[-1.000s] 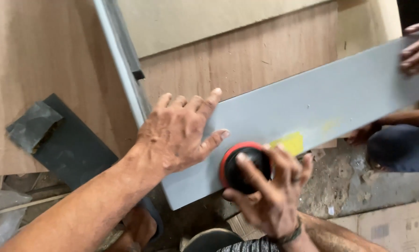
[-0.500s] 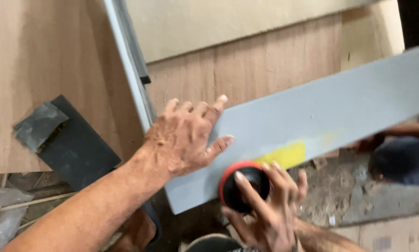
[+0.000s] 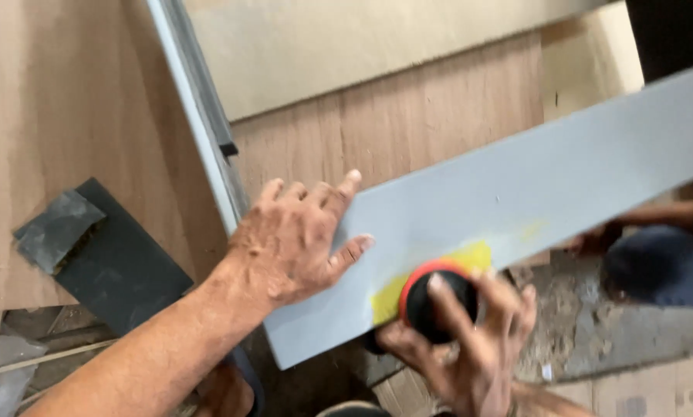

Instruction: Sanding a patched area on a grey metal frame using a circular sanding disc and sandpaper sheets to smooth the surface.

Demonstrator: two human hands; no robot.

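A yellow smear of glue now runs longer along the near edge of the long grey laminate board than a second ago, suggesting the spreading advances. The right hand grips a round black can with a red rim; the left hand presses flat, fingers spread, on the board's end over brown plywood sheets.

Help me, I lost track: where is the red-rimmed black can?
Head view, lower centre: the red-rimmed black can sits in the right hand, tipped on the grey board's yellow smear.
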